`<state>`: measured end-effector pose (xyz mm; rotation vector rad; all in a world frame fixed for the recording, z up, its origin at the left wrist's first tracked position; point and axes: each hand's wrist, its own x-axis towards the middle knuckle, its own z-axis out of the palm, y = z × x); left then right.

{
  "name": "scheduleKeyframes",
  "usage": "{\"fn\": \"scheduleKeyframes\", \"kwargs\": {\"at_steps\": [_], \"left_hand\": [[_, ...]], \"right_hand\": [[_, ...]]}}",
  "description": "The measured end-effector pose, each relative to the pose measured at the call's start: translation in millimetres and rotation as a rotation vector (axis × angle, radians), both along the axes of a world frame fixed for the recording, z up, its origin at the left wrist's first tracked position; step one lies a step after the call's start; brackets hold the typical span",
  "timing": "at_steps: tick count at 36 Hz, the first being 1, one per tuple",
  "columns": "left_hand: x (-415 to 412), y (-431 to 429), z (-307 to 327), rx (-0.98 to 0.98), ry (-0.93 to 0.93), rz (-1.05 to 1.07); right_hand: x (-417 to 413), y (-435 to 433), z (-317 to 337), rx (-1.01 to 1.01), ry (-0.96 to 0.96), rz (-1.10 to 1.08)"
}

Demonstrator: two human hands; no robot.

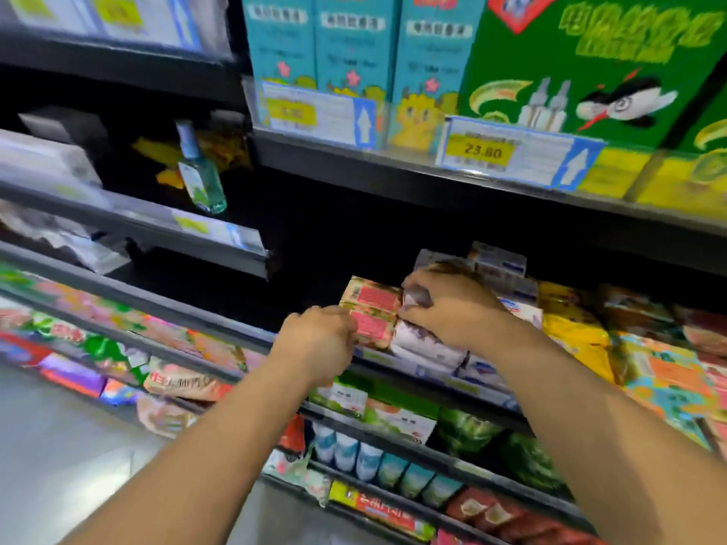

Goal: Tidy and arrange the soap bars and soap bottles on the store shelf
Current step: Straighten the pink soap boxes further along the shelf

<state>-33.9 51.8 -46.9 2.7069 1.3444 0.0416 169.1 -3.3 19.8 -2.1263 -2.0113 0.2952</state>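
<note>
Nearest us, our left hand [318,340] pinches the pink soap pack [371,310]. Our right hand [452,308] curls around the white soap packs [427,346] touching it on the shelf [177,306]. Farther up stand teal boxes [354,41] above a price tag [488,151].

light: bright on fronts | shelf recesses dark | blur: motion-smeared, worst left | edges: wide-angle bowed

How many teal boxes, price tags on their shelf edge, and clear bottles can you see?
Teal boxes: 3
Price tags: 2
Clear bottles: 1
Total: 6
</note>
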Motion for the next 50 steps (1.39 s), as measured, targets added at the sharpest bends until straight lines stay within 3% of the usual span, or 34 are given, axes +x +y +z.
{"fn": "scheduleKeyframes", "kwargs": {"at_steps": [8,18,25,35,44,50], "left_hand": [[-5.8,0.3,4.4,0.019,0.083,-0.041],[1.1,4.8,18.9,-0.115,0.176,-0.024],[-0.9,1.8,15.5,-0.101,0.137,-0.040],[-3.7,3.3,14.4,-0.120,0.094,-0.033],[-5.1,5.6,20.9,-0.148,0.131,-0.051],[-3.6,7.6,27.1,-0.201,0.186,-0.077]], "right_hand": [[-32.3,56.5,-14.9,-0.237,-0.216,0.025],[-25.5,89.0,-34.4,-0.398,-0.264,0.016],[-26.8,108.8,-31.1,-0.495,-0.338,0.042],[-26.1,99.8,-28.0,-0.463,-0.292,0.031],[-33.1,80.9,-14.9,-0.232,-0.229,-0.014],[-40.0,72.3,-8.8,-0.106,0.105,-0.153]]}}
